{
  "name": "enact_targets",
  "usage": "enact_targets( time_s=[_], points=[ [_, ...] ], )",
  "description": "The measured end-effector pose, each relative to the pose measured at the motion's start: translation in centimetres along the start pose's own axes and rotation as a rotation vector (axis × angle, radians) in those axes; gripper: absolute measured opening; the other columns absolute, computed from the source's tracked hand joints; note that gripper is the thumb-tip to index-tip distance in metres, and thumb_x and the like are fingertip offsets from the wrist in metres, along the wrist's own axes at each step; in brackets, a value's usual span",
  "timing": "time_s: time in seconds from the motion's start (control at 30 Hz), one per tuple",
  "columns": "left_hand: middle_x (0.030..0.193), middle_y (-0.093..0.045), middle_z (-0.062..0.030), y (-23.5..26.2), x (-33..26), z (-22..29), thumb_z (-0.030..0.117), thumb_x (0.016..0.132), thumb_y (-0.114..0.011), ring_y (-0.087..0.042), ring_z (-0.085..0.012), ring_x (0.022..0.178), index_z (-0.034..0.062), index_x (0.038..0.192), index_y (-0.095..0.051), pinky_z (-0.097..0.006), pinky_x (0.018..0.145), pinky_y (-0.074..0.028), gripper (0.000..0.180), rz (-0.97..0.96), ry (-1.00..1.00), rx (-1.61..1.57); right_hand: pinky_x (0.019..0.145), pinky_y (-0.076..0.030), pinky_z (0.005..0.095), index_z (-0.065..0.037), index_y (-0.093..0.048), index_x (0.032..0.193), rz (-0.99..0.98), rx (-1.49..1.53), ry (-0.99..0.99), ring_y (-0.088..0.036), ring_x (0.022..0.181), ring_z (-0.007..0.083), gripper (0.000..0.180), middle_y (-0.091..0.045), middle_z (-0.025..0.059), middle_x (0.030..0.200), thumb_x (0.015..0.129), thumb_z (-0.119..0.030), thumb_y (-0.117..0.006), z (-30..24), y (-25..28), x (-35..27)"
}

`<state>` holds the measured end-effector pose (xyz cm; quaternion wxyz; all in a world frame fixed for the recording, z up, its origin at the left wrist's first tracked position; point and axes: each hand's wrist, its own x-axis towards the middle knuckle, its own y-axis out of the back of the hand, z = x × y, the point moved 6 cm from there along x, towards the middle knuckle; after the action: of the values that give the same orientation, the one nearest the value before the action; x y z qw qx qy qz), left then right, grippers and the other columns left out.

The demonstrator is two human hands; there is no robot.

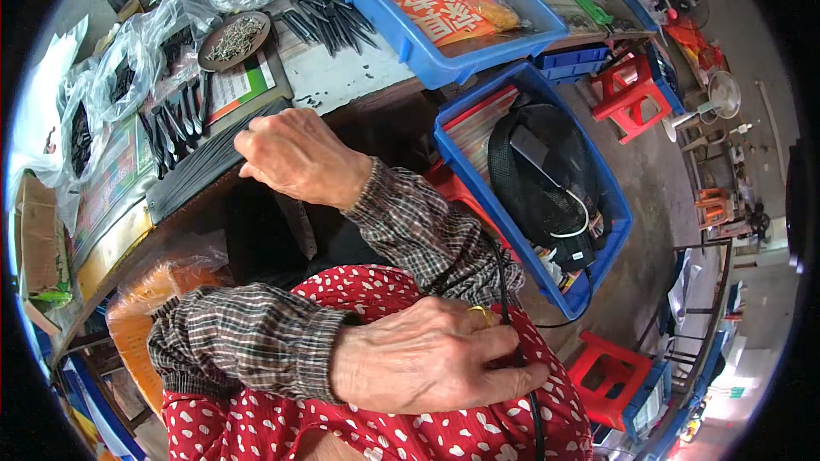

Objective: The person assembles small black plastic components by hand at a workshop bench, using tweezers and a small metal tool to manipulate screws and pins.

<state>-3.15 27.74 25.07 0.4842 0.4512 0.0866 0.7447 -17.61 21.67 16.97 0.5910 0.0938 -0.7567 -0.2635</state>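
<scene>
My forearms point opposite ways: the left hand (427, 358) lies low, directed rightward across the red spotted garment (231, 427), while the right hand (299, 158) hangs beyond it, near the front edge of the counter (371, 72). The step in hand, as I judge it, is the handling of the black cord (501, 290) at my left fingers. The next move on it would call for a pinch of thumb against forefinger, without a sharp tug. The cord runs down across the right sleeve (418, 222), passes by my left forefinger, shows in the gap towards the thumb, and reappears below over the garment. My left fingers are bent, the thumb parted a little from the forefinger; whether they grip the cord or only rest over it, I cannot tell. My right fingers are curled inward, their tips largely hidden, so I cannot tell whether they have hold of anything; the cord lies well apart from them. To their left on the counter lie black handles (166, 128), with a brown dish (256, 47) of small metal pieces farther back
</scene>
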Motion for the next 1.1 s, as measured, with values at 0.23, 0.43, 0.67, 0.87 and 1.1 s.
enact_targets(
  time_s=[0.23,0.43,0.67,0.87,1.1],
  points=[
    [0.075,-0.05,-0.0073,-0.4,3.2,0.7,0.013,0.077,-0.063,-0.051,-0.0166,0.053,-0.001,0.107,-0.061,-0.029,0.043,-0.043,0.032,0.112,-0.011,0.02,0.077,-0.04,0.0367,-0.012,-0.05,0.101,-0.027,-0.059,0.047,-0.05,0.086,0.0226,0.045,-0.048,0.0045,0.091,0.067,-0.021,-0.076,-0.7,-2.5,1.5],
    [0.078,-0.051,-0.0119,-2.6,7.9,2.0,0.014,0.073,-0.061,-0.058,-0.0242,0.061,-0.0031,0.089,-0.059,-0.035,0.051,-0.048,0.024,0.064,-0.051,-0.041,0.079,-0.041,0.0387,-0.01,-0.051,0.099,0.098,-0.006,0.237,-0.05,0.089,0.0224,0.038,-0.047,0.0033,0.092,0.07,-0.021,-0.073,-4.4,-3.6,6.8],
    [0.069,-0.057,-0.017,-1.8,8.1,1.3,0.025,0.075,-0.068,-0.062,-0.0341,0.066,-0.0006,0.061,-0.058,-0.044,0.059,-0.048,0.03,-0.009,0.068,-0.223,0.077,-0.045,0.0454,-0.008,-0.057,0.095,-0.282,0.073,0.246,-0.056,0.087,0.0283,0.019,-0.057,0.011,0.088,0.085,-0.024,-0.055,-6.3,-4.5,11.7],
    [0.076,-0.059,-0.0138,-0.4,9.2,1.3,0.022,0.073,-0.067,-0.06,-0.0294,0.076,0.0021,0.065,-0.061,-0.042,0.064,-0.044,0.022,0.015,0.152,-0.01,0.064,-0.049,0.0379,-0.006,-0.055,0.085,-0.364,0.122,0.328,-0.059,0.074,0.0233,0.026,-0.056,0.0091,0.071,0.08,-0.028,-0.068,-5.2,-2.0,12.1],
    [0.079,-0.05,-0.0072,5.6,2.9,2.3,0.012,0.071,-0.063,-0.053,-0.0226,0.069,0.0035,0.082,-0.062,-0.036,0.058,-0.043,0.014,0.435,-0.006,0.211,0.072,-0.044,0.0378,-0.008,-0.049,0.104,-0.545,0.073,0.268,-0.053,0.083,0.0259,0.042,-0.05,0.0074,0.089,0.072,-0.019,-0.074,-1.2,3.4,5.4]
  ],
)
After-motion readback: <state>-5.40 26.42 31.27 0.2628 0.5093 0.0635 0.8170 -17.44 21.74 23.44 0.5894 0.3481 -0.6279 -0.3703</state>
